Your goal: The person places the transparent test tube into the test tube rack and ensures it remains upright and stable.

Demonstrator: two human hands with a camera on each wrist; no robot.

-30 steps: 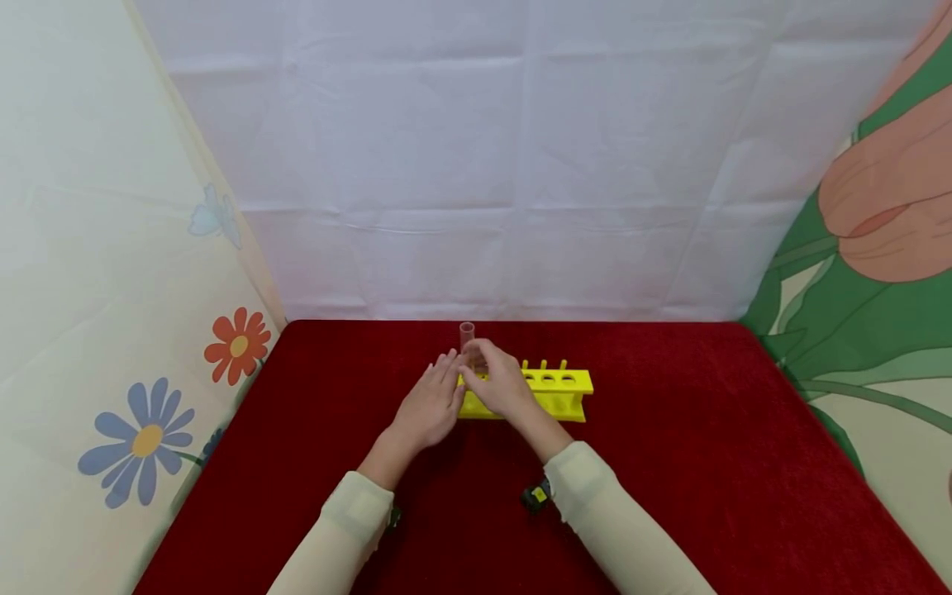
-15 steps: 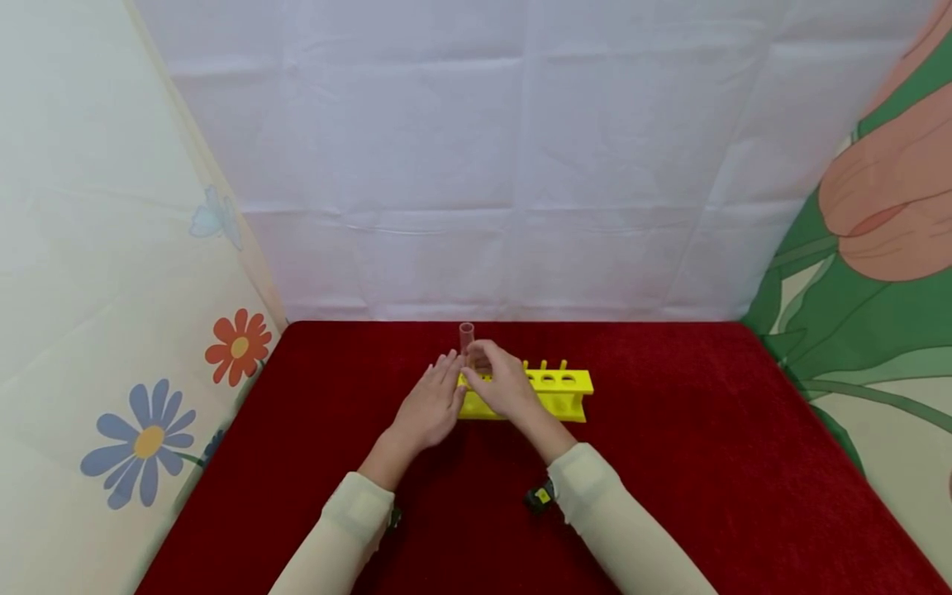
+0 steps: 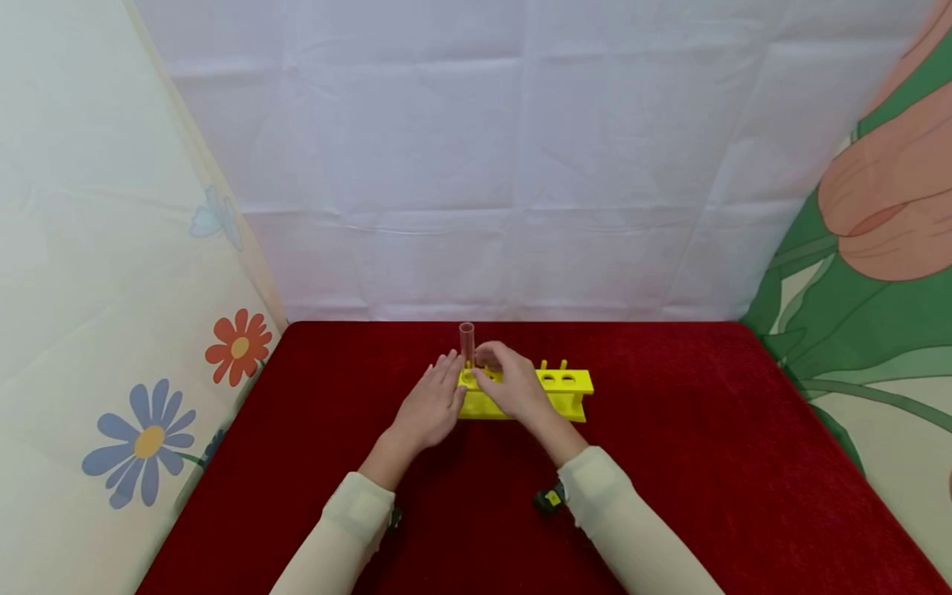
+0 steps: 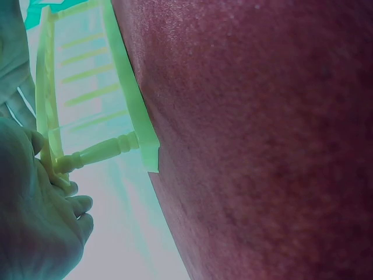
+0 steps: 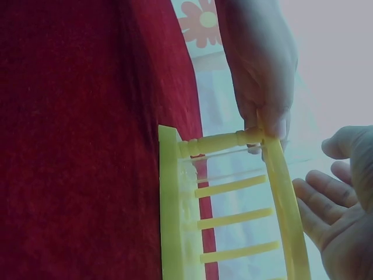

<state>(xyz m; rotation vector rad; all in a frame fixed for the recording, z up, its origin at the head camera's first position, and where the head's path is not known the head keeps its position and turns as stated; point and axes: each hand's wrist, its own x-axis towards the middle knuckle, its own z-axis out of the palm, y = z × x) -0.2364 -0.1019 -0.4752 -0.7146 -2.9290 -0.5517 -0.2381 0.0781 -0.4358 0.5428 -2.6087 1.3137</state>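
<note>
A yellow test tube rack [image 3: 561, 387] stands on the red tabletop. One clear test tube [image 3: 467, 339] is upright in its leftmost hole, its rim well above the top plate. My left hand [image 3: 430, 406] holds the rack's left end; in the left wrist view its thumb and fingers lie around the edge of the top plate. Just right of the tube, my right hand [image 3: 516, 387] hovers over the rack with fingers loosely curved. The right wrist view shows that hand [image 5: 344, 216] with nothing in it, apart from the tube. It hides the rack's middle holes.
Red cloth covers the table [image 3: 706, 454]. A white sheet [image 3: 521, 165] hangs behind it, with flower-printed cloths on both sides. Small pegs [image 3: 564, 364] rise along the rack's back edge. A dark wrist camera [image 3: 549, 499] sits under the right sleeve.
My right hand has let go of the test tube and moved slightly right, uncovering the tube's lower part and the leftmost hole. The left hand and the rack have stayed still.
</note>
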